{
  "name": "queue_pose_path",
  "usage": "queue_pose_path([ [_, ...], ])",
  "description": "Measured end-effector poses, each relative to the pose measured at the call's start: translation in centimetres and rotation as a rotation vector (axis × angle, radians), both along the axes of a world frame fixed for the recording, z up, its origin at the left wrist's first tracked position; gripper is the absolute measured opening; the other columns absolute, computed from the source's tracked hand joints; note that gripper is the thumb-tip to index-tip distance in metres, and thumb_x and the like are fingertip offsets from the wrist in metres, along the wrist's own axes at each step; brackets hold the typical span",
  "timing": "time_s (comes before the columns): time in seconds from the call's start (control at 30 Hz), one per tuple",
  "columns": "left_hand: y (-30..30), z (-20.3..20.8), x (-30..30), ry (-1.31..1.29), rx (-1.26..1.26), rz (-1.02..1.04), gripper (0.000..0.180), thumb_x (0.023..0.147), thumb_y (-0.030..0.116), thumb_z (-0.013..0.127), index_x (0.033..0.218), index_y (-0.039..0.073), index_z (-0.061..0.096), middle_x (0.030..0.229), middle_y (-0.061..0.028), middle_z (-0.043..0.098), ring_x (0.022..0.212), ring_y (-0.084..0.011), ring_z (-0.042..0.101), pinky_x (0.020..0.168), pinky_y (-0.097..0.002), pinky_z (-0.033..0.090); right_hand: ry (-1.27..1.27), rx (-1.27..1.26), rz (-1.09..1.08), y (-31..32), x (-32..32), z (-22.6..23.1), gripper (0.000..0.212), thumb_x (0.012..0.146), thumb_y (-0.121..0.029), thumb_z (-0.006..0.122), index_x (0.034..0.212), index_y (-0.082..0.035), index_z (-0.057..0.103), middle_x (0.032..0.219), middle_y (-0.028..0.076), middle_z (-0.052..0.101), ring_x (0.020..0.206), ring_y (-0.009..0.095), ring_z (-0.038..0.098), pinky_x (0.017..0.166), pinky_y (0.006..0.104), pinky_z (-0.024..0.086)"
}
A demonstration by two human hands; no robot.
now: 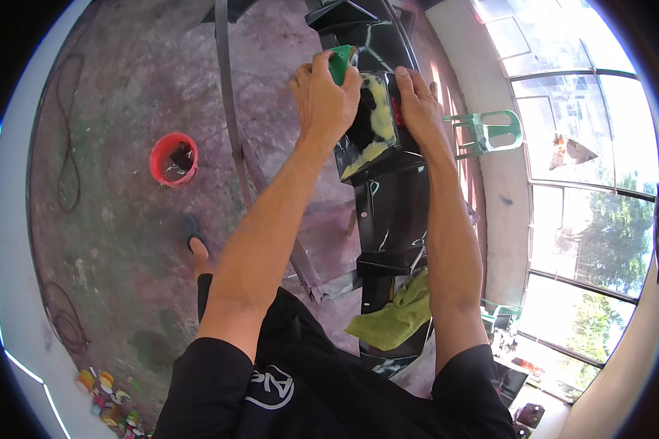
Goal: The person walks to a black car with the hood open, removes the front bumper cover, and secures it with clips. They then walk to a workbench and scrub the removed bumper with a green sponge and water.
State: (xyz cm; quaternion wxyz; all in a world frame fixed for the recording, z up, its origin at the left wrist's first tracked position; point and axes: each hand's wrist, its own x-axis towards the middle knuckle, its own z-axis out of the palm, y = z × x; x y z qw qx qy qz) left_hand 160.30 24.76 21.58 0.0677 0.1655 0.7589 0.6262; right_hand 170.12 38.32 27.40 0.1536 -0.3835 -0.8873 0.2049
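A long black car bumper (397, 212) with fins runs away from me, bearing smeared patches of yellow filler (381, 121) on a raised box-like section. My left hand (325, 99) is closed around a green sanding block (340, 64) at the far left corner of that section. On its right side, my right hand (419, 110) grips the bumper edge, thumb on the near face and fingers partly hidden behind. A small red patch (397, 110) shows beside the right thumb. Nearer me, a green cloth (395, 316) lies draped over the bumper.
Metal stand bars (231, 110) run left of the bumper. A red bucket (173, 159) holding water and a dark item stands on the stained floor. Right are a green plastic chair (490, 133) and a windowed wall. A hose (64, 322) and colourful clutter (110, 399) lie left.
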Motion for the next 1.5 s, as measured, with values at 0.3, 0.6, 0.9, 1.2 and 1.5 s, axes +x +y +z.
queue_pose_path([
  [0.3, 0.5, -0.7, -0.7, 0.009, -0.022, 0.045, 0.057, 0.098, 0.036, 0.069, 0.145, 0.005, 0.058, 0.14, -0.0271, 0.058, 0.133, -0.0451, 0.05, 0.116, -0.0523, 0.039, 0.003, 0.011, -0.004, 0.5, -0.1, -0.4, 0.068, 0.107, -0.069, 0.044, 0.142, -0.016, 0.066, 0.156, 0.016, 0.058, 0.158, 0.052, 0.027, 0.131, 0.0582, 0.015],
  [0.6, -0.2, -0.7, -1.6, -0.015, -0.066, 0.02, 0.056, 0.097, 0.037, 0.07, 0.143, 0.006, 0.061, 0.135, -0.028, 0.061, 0.126, -0.0439, 0.055, 0.111, -0.0504, 0.044, 0.022, -0.009, 0.034, 0.5, -0.3, -0.4, 0.066, 0.107, -0.069, 0.045, 0.14, -0.017, 0.067, 0.15, 0.017, 0.062, 0.156, 0.056, 0.028, 0.131, 0.0571, 0.016],
  [0.9, -0.7, -1.7, -0.4, 0.006, 0.05, 0.027, 0.052, 0.096, 0.03, 0.069, 0.14, 0.003, 0.06, 0.131, -0.0284, 0.06, 0.122, -0.0465, 0.053, 0.108, -0.0531, 0.041, 0.048, 0.017, 0.089, 1.0, 0.0, -0.7, 0.065, 0.109, -0.066, 0.044, 0.14, -0.013, 0.066, 0.147, 0.018, 0.063, 0.155, 0.053, 0.032, 0.133, 0.0558, 0.014],
  [1.2, -1.9, -1.3, 1.4, -0.107, 0.082, 0.058, 0.058, 0.095, 0.032, 0.072, 0.145, 0.005, 0.057, 0.14, -0.0263, 0.058, 0.131, -0.0431, 0.052, 0.113, -0.0497, 0.041, -0.001, 0.039, 0.069, 0.3, -0.2, -0.4, 0.067, 0.108, -0.068, 0.043, 0.141, -0.014, 0.065, 0.15, 0.018, 0.061, 0.157, 0.054, 0.027, 0.132, 0.0576, 0.016],
  [1.5, -3.1, -1.8, 3.4, -0.086, 0.095, 0.06, 0.055, 0.098, 0.029, 0.071, 0.144, 0.003, 0.057, 0.139, -0.0256, 0.057, 0.131, -0.0429, 0.05, 0.113, -0.0489, 0.041, -0.011, -0.082, -0.005, -1.2, -0.2, 0.8, 0.077, 0.098, -0.081, 0.052, 0.14, -0.018, 0.066, 0.155, 0.018, 0.058, 0.162, 0.052, 0.013, 0.13, 0.0598, 0.015],
])
